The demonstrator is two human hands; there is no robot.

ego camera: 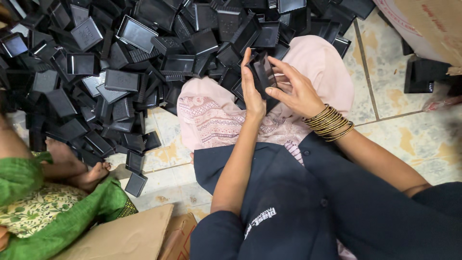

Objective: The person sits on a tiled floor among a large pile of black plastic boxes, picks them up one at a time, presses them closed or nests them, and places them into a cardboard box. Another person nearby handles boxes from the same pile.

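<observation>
both hands up over the lap: left hand flat against one side of a black plastic tray, right hand gripping its other side with curled fingers. big pile of black trays just ahead on the floor.

A heap of black plastic trays crowds the floor ahead and left; bare floor tiles lie open rightward.
</observation>
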